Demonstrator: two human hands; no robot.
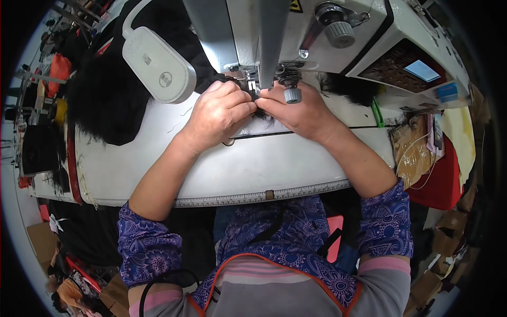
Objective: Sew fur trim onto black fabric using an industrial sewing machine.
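My left hand (pixel 221 112) and my right hand (pixel 300 112) meet close together at the presser foot (pixel 252 84) of a white sewing machine (pixel 338 45). Fingers of both are bent and pinch a small piece of black furry fabric (pixel 260 123), whose fuzzy edge sticks out below the fingertips. More dark cloth shows behind my left fingers. The fingers hide most of the piece, and I cannot make out the needle tip. A grey tension knob (pixel 292 95) hangs just above my right hand.
A white lamp head (pixel 158 68) hangs left of the machine. Black furry fabric (pixel 111 95) is heaped at the table's left. A measuring tape (pixel 237 199) runs along the front edge. To the right are a lit control panel (pixel 422 70), a green tool (pixel 378 112) and red cloth (pixel 441 177).
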